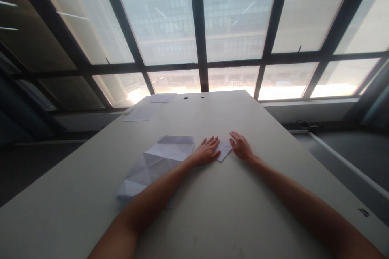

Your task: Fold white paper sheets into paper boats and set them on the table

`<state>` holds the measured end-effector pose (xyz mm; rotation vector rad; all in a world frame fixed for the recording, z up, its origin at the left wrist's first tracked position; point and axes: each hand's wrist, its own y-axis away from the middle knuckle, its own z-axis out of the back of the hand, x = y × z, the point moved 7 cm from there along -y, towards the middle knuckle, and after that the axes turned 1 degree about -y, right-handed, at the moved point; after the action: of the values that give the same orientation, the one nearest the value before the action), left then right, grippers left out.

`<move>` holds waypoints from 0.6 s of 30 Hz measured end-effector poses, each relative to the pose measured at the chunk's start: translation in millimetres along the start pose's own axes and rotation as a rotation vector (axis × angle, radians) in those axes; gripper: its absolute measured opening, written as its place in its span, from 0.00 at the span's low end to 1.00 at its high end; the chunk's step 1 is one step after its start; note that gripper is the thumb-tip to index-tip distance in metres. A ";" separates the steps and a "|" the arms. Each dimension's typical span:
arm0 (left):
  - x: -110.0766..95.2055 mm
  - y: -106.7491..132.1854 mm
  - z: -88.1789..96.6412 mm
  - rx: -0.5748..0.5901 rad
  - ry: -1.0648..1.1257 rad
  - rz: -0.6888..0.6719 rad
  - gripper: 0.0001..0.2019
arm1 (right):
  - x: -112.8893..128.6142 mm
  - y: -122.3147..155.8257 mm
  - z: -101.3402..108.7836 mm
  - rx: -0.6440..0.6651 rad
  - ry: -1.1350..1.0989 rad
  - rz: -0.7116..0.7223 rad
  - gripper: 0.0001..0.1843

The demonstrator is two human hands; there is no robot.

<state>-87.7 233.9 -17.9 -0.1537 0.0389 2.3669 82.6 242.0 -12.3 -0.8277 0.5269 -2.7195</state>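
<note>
My left hand lies flat, fingers spread, the small paper partly beneath it and reaching toward my right hand, whose fingers are loosely parted. If the left slides, the paper could skew and crease crookedly.

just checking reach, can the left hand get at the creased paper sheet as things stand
Probably yes: the left hand, resting on the small folded paper, is close beside the creased paper sheet, and nothing visible blocks the way.
</note>
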 end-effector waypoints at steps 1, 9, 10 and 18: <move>0.1 0.1 -0.2 -0.001 0.003 -0.001 0.34 | 8.0 0.6 0.7 0.013 -0.022 0.056 0.25; -0.9 0.3 -0.1 -0.014 0.060 -0.004 0.28 | 58.4 20.3 -13.1 0.271 -0.123 0.444 0.31; -1.2 0.3 -0.2 -0.008 0.063 -0.009 0.28 | 57.8 20.8 -15.9 0.297 -0.108 0.430 0.33; -2.8 1.5 4.7 -0.034 0.084 -0.009 0.26 | 45.3 16.3 -25.8 0.337 -0.075 0.334 0.37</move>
<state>-87.2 231.3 -12.8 -0.2690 0.0382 2.3519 33.4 219.0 -17.0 -0.6793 0.1622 -2.3689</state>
